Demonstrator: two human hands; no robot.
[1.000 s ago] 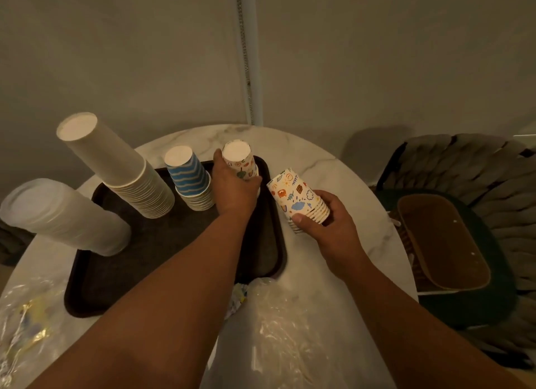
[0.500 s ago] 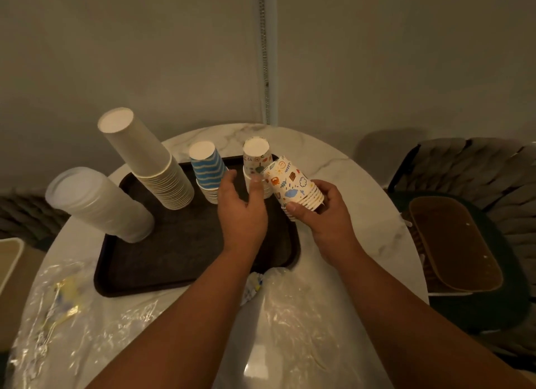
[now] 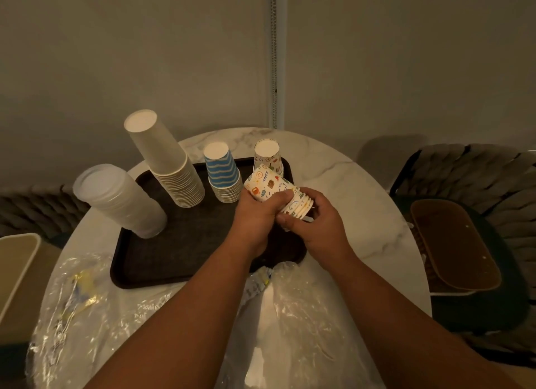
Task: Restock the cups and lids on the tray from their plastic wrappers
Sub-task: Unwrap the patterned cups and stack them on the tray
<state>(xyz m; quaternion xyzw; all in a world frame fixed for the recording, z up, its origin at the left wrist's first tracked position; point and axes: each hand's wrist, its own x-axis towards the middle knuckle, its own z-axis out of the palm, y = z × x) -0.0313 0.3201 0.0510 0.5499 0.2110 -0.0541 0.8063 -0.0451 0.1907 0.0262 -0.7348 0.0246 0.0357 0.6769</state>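
A dark tray (image 3: 162, 258) lies on the round marble table (image 3: 362, 214). On it stand, upside down, a tall white cup stack (image 3: 165, 162), a blue striped cup stack (image 3: 223, 172), a short doodle-print cup stack (image 3: 267, 155) at the far right corner, and a leaning stack of translucent lids (image 3: 119, 200) at the left edge. Above the tray's right side both hands hold a tilted stack of doodle-print cups (image 3: 275, 190). My left hand (image 3: 256, 214) grips its upper part. My right hand (image 3: 316, 223) grips its rim end.
Empty clear plastic wrappers (image 3: 87, 310) cover the table's near side, with another wrapper (image 3: 295, 316) between my forearms. A cushioned chair with a brown tray-like object (image 3: 455, 243) stands to the right. A beige bin (image 3: 17, 272) sits at the left edge.
My left hand left the doodle-print stack on the tray and moved right to grip the stack in my right hand. The camera view shifted, so everything sits further right.
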